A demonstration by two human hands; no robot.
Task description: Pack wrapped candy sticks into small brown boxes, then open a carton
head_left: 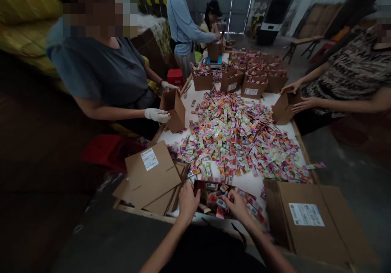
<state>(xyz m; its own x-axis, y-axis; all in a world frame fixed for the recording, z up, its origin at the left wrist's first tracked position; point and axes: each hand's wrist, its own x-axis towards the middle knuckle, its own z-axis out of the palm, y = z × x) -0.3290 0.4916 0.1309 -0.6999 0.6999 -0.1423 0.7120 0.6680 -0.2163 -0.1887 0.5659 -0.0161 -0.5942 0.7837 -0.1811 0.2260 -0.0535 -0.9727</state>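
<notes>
Directly in front of me, at the table's near edge, is a small open cardboard box point(200, 189) with colourful candy packets point(213, 199) inside. My left hand point(187, 201) grips the box's left side, its thumb over the wall. At the box's right side, my right hand point(237, 205) has thumb and fingers drawn together low over the packets. Whatever those fingers pinch, if anything, is too small to make out. Beyond the box spreads a large heap of the same small packets point(229, 130).
Flattened cartons point(152, 183) lie to my left, and more folded cardboard point(320, 232) lies at right. Two co-workers flank the table, holding an open box point(177, 114) at left and another box point(284, 110) at right. Filled boxes point(253, 86) stand at the far end.
</notes>
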